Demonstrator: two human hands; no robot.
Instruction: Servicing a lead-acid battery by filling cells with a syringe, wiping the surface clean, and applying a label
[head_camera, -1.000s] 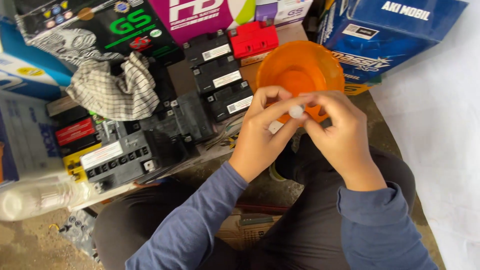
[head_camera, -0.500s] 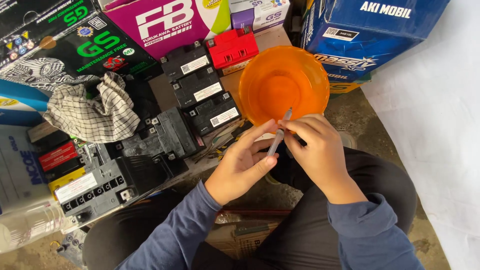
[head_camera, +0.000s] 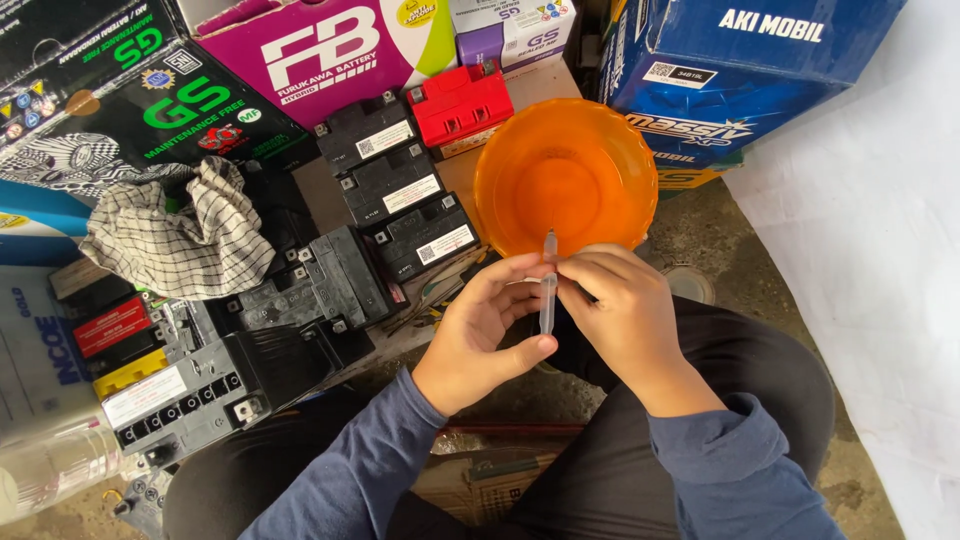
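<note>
Both hands meet over my lap, just below an orange plastic bowl (head_camera: 566, 170). Between them stands a thin clear syringe-like tube (head_camera: 548, 285), upright, its tip pointing at the bowl's near rim. My left hand (head_camera: 480, 335) curls around the tube's lower part, thumb under its bottom end. My right hand (head_camera: 625, 310) pinches the tube's upper part with its fingertips. The bowl rests on a low board next to a row of small black batteries (head_camera: 395, 190) and a red battery (head_camera: 460, 103).
A checked cloth (head_camera: 180, 235) lies on more batteries at the left. Cardboard boxes, one green-and-black (head_camera: 120, 90), one magenta (head_camera: 310, 45), one blue (head_camera: 730, 70), ring the back. A white sheet (head_camera: 880, 260) covers the right. A clear bottle (head_camera: 50, 465) lies at lower left.
The view has tilted so the bowl sits higher and fuller in frame. My hands have come down off the bowl's front; the tube has turned from slanted to upright.
</note>
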